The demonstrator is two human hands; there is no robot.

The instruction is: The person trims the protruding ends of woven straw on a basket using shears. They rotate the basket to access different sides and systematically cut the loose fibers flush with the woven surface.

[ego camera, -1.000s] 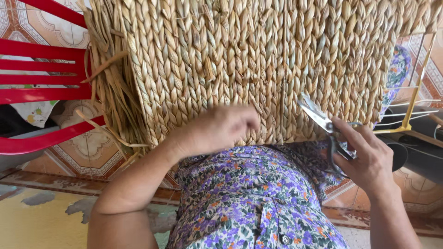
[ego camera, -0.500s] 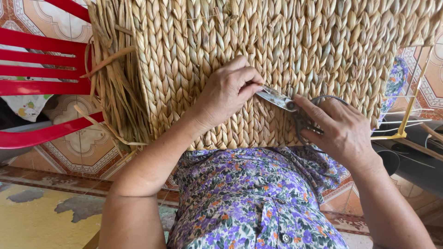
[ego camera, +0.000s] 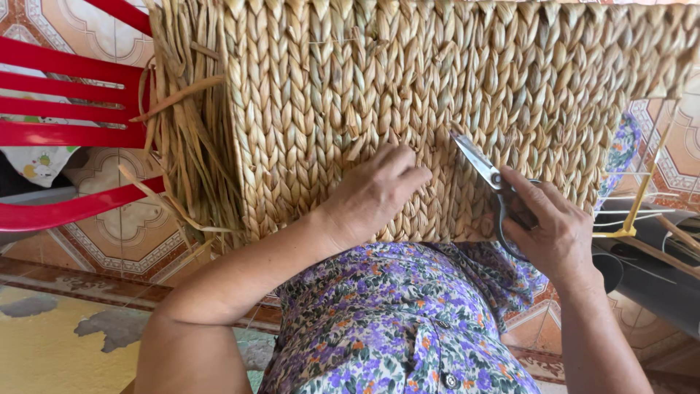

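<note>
A large woven straw basket (ego camera: 437, 80) rests on my lap and fills the upper half of the head view. My left hand (ego camera: 372, 193) lies flat on its braided side, fingers pressed against the weave near the middle. My right hand (ego camera: 554, 230) grips a pair of metal scissors (ego camera: 485, 171) by the dark handles. The blades point up and left, their tips touching the weave just right of my left fingers. Loose straw ends (ego camera: 182, 146) hang from the basket's left edge.
A red plastic chair (ego camera: 65, 131) stands at the left over a patterned tile floor (ego camera: 109, 241). At the right edge are a yellow wire frame (ego camera: 642, 197) and dark objects (ego camera: 656, 270). My floral dress (ego camera: 394, 321) fills the bottom centre.
My right hand swung the scissors from the basket's right side in toward my left hand, then drew back slightly. My left hand slid up the weave and now rests a little lower.
</note>
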